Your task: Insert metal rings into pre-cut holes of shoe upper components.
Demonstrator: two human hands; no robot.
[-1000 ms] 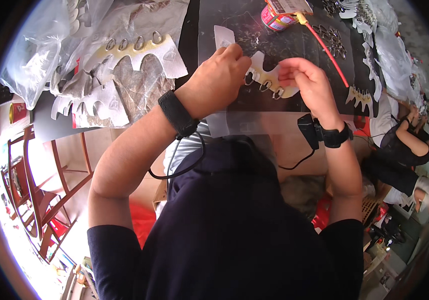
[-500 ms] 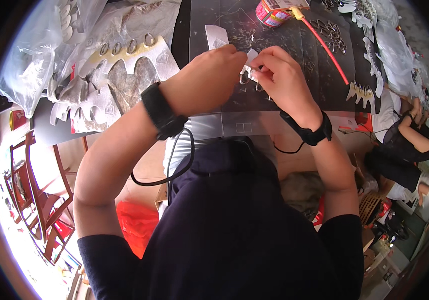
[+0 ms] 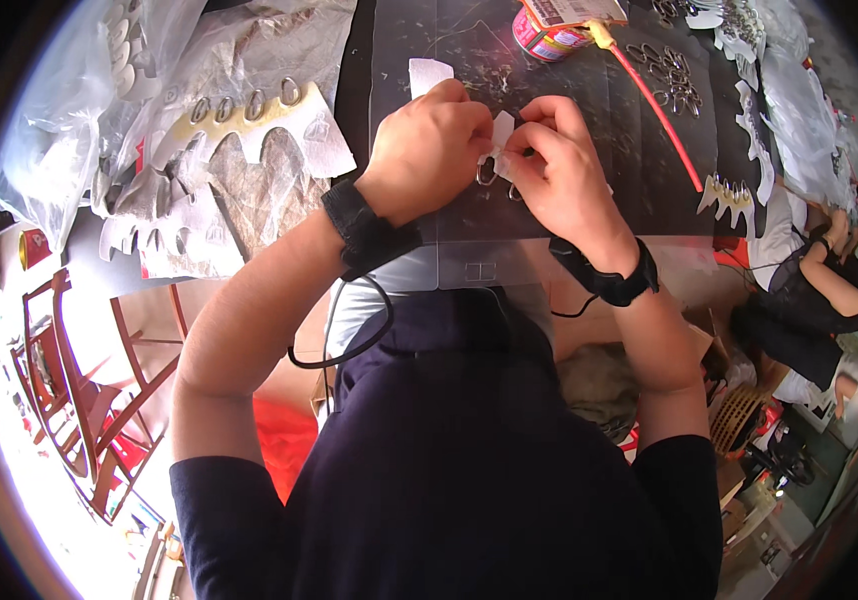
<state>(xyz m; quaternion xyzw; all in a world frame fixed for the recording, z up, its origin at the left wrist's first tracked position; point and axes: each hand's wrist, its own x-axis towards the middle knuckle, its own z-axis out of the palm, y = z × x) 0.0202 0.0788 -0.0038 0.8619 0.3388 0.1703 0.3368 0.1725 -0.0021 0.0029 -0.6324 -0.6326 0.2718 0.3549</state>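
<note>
Over the dark tabletop, my left hand (image 3: 433,150) pinches the left part of a small white tabbed piece (image 3: 503,127). My right hand (image 3: 561,172) has its thumb and bent fingers closed on the right side of that piece. A metal ring (image 3: 487,173) hangs below it, between the two hands. My fingers cover much of the piece, so its full outline is hidden. Another white strip (image 3: 429,76) lies just beyond my left hand.
Left lies a white toothed strip (image 3: 324,142) with metal rings along a yellowish band, near plastic bags (image 3: 59,130). Beyond my right hand are a pink tin (image 3: 547,42), a red stick with a yellow end (image 3: 657,108) and a ring pile (image 3: 677,82). Another person (image 3: 819,265) sits at right.
My left wrist and forearm have swung to the right, and the left fingertips have dropped a little. The white piece shows more upright between my hands. The view has shifted slightly.
</note>
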